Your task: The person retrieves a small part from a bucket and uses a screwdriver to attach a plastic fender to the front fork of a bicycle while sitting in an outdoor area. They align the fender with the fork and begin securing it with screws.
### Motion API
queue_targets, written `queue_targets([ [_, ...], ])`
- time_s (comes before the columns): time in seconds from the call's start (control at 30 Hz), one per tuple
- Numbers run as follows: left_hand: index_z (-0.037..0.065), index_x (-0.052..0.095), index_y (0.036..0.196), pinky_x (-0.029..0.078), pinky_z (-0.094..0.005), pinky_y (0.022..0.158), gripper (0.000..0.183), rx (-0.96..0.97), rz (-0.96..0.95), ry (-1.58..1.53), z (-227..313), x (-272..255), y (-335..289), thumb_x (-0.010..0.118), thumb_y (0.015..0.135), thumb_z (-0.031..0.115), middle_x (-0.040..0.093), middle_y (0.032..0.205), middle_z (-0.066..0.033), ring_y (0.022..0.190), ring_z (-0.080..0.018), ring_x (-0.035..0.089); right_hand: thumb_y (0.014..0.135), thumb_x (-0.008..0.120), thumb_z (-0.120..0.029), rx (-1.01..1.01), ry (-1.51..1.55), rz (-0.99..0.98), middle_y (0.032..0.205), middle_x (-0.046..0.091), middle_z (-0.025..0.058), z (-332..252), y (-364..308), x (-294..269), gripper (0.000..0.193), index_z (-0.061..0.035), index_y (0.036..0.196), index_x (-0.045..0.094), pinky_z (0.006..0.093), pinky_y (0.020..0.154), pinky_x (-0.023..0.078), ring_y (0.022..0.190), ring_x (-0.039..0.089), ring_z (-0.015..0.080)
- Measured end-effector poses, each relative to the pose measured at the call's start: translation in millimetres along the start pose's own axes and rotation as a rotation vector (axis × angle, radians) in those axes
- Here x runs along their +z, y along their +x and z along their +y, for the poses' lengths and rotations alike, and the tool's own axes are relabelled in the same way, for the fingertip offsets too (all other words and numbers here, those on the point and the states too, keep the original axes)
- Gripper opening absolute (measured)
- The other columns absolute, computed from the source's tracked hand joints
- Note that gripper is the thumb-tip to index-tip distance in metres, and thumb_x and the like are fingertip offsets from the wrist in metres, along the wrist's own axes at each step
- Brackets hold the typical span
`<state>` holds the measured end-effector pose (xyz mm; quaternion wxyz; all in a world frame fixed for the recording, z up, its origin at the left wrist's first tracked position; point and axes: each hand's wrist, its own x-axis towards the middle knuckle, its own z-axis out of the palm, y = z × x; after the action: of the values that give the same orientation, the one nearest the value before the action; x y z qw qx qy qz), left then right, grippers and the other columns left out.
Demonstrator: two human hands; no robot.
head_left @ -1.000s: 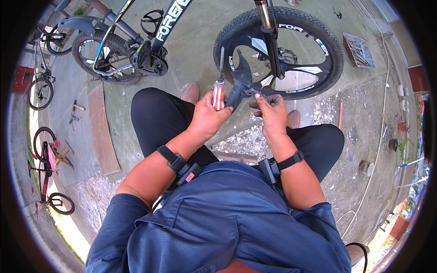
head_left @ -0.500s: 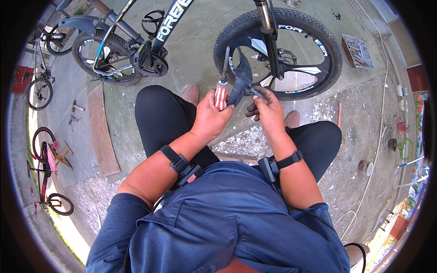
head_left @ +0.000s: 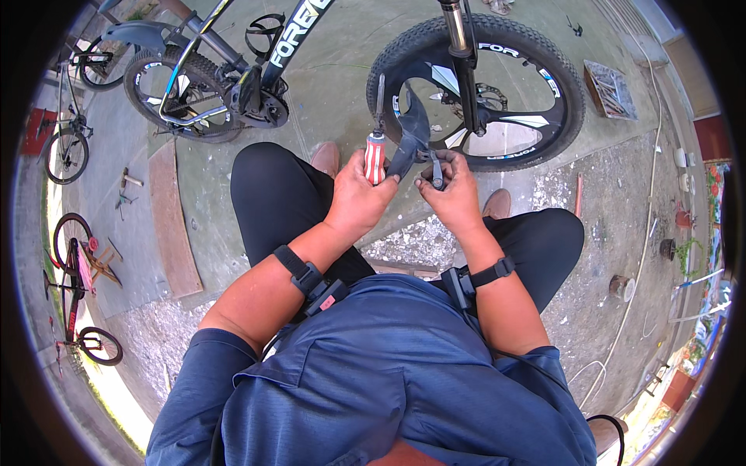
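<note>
My left hand (head_left: 357, 196) is closed around a screwdriver (head_left: 374, 160) with a red-and-white striped handle, its shaft pointing away from me. The same hand grips the lower end of a black bicycle mudguard (head_left: 413, 133), which curves up in front of the bike's front wheel. At the mudguard's bracket end, my right hand (head_left: 454, 194) pinches a small grey lever-like piece (head_left: 437, 174) between thumb and fingers. This piece seems to join the bracket, though the fingers partly hide the joint.
Beyond my hands stands a mountain bike with its front wheel (head_left: 573, 101) close by. A tray of tools (head_left: 611, 89) lies to the right, a hammer (head_left: 132, 179) and a brown board (head_left: 172, 225) to the left. More bikes, one of them red (head_left: 72, 311), stand at far left.
My right fingers have shifted and curled in around the grey piece, which now points down toward me. The left hand keeps its hold on screwdriver and mudguard, nearly unmoved.
</note>
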<state>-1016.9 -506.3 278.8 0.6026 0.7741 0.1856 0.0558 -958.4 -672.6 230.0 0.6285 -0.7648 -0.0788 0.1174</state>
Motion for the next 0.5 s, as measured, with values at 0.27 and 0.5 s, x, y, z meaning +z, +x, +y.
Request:
queue_targets([
  [0.27, 0.004, 0.053, 0.092, 0.041, -0.0234, 0.062, 0.025, -0.008, -0.009, -0.059, -2.5, -0.3, 0.1, 0.072, 0.075, 0.009, 0.051, 0.077, 0.0018, 0.069, -0.0053, 0.046, 0.064, 0.079, -0.018, -0.062, -0.165, 0.052, 0.104, 0.057, 0.0127, -1.5, 0.1, 1.5, 0.059, -0.0007, 0.112, 0.05, 0.0343, 0.072, 0.05, 0.079, 0.059, 0.0212],
  [0.5, 0.004, 0.053, 0.092, 0.041, -0.0232, 0.062, 0.025, 0.001, -0.004, -0.032, -1.2, -1.4, -0.1, 0.071, 0.075, 0.009, 0.051, 0.077, 0.0018, 0.069, -0.0053, 0.045, 0.064, 0.08, -0.019, -0.08, -0.228, 0.021, 0.106, 0.058, 0.013, -12.5, -3.1, -2.5, 0.061, -0.0005, 0.114, 0.05, 0.034, 0.074, 0.05, 0.081, 0.06, 0.0213],
])
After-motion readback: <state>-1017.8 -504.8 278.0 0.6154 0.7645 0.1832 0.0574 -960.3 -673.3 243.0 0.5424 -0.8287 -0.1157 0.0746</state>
